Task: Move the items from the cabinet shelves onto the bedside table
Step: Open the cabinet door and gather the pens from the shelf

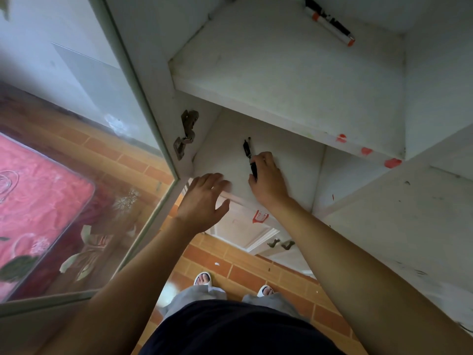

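The right hand [268,179] reaches into the lower shelf [286,162] of the white cabinet [435,213], just inside the shelf's front edge, with its fingers curled round a slim black object [249,156] — the upper part of the object projects beyond the fingertips toward the shelf's back, and its exact type cannot be told. The left hand [202,201] hovers at the front-left corner of the same shelf, fingers spread and relaxed, gripping nothing; whether the fingertips touch the shelf edge cannot be told. On the upper shelf [294,73], near its back-right corner, lies 1 white cylindrical item with orange and black markings [330,21], on its side and well apart from both hands. The glass door [84,149] stands open at the left, held by a metal hinge [185,134] on the cabinet's left wall. Below, 2 feet in white slippers [204,278] stand on an orange tiled floor [243,275].
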A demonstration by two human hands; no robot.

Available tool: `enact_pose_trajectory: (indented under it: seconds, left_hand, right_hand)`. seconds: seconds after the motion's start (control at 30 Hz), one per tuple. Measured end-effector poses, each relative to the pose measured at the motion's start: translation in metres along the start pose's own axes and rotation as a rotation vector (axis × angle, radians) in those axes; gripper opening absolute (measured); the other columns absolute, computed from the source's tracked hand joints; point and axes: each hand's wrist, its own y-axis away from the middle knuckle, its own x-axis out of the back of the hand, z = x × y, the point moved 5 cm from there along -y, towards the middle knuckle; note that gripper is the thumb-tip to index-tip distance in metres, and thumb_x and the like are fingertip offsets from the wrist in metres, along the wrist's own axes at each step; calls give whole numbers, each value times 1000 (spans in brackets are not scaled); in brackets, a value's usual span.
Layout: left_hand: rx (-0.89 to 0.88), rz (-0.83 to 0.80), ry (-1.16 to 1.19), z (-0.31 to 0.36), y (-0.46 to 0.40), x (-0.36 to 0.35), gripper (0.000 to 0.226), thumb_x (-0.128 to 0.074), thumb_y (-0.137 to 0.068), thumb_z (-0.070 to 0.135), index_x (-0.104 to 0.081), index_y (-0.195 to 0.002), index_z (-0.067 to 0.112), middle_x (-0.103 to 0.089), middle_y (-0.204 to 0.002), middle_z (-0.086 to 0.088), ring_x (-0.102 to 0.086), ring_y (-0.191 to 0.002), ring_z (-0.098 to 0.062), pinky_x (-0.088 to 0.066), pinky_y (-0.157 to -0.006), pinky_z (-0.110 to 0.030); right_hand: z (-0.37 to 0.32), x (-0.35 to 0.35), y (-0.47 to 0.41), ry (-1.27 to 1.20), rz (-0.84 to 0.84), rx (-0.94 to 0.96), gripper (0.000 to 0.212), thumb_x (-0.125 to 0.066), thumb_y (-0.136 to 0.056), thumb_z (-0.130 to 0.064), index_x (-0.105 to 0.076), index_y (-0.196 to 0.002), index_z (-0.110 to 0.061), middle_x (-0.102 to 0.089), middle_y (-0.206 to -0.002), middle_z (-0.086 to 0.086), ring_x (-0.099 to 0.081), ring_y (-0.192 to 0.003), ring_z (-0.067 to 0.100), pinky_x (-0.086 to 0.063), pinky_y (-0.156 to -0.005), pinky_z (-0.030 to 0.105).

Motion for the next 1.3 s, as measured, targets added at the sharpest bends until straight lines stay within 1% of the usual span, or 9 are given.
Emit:
enact_pose_trajectory:
  seconds: [0.33, 0.4, 0.57, 0.67, 0.77, 0.87, 1.0, 1.13, 1.3]
  left_hand:
    - [2, 33, -34, 0, -6, 6, 56, -51, -95, 48, -52, -143, 19, -55, -144, -5, -48, -134, -30, -39, -110, -49]
    - [-15, 33, -40, 4, -9, 6, 56, -50, -95, 48, -52, -142, 19, -55, -144, -6, -48, -134, -31, -39, -111, -50]
    - [-31, 25, -56, 9, -29, 2, 59, -54, -93, 45, -51, -145, 17, -54, -145, -9, -47, -135, -34, -38, -112, -53]
    - [-37, -20, -75, 11, -49, -5, 61, -65, -92, 38, -50, -147, 17, -51, -149, -10, -45, -137, -36, -38, -113, -54]
    - [-31, -65, -55, 11, -64, -11, 60, -67, -93, 44, -49, -146, 22, -48, -152, -5, -42, -140, -33, -35, -114, -52]
    - [-28, -71, -33, 10, -73, -16, 55, -62, -95, 52, -53, -144, 28, -47, -151, -2, -42, -138, -31, -36, -113, -50]
    - [-47, -21, -40, 11, -76, -15, 46, -64, -92, 56, -64, -128, 27, -55, -123, -2, -49, -116, -30, -45, -96, -48]
    - [-64, 16, -56, 12, -71, -18, 35, -65, -93, 53, -64, -105, 20, -55, -109, -2, -50, -103, -28, -44, -86, -44]
    - [-64, 12, -91, 22, -64, -25, 32, -64, -95, 49, -60, -98, 17, -57, -100, -3, -52, -94, -25, -37, -76, -37]
  right_hand:
    - [27, 7, 30, -76, -10, 143, 42, -61, -86, 3, -62, -124, -13, -52, -127, 4, -58, -110, 27, -52, -98, 45]
    - [36, 10, 34, -116, -38, 138, 41, -66, -87, -4, -61, -126, -15, -53, -126, 1, -58, -111, 23, -53, -98, 45]
    - [56, 15, 33, -159, -109, 43, 58, -79, -87, -45, -61, -134, -16, -57, -127, 0, -54, -118, 19, -48, -103, 38]
    - [51, 12, 24, -90, -101, 40, 62, -79, -86, -52, -64, -133, -15, -58, -124, 2, -53, -116, 22, -44, -103, 38]
    - [44, 8, 17, -59, -85, 49, 59, -81, -82, -57, -66, -125, -20, -58, -120, 0, -52, -111, 21, -42, -97, 38]
    - [42, 7, 16, -58, -68, 50, 46, -83, -81, -50, -67, -114, -22, -58, -114, -2, -52, -107, 22, -44, -93, 41]
    - [44, 9, 21, -86, -32, 64, 32, -85, -82, -39, -70, -104, -21, -60, -107, -4, -53, -101, 22, -45, -91, 40]
    - [45, 12, 27, -72, -40, 99, 25, -82, -86, -34, -71, -103, -19, -60, -103, -5, -51, -98, 19, -45, -88, 37]
    - [43, 11, 30, -27, -107, 149, 21, -74, -95, -29, -66, -107, -14, -59, -108, 0, -50, -101, 20, -45, -89, 35]
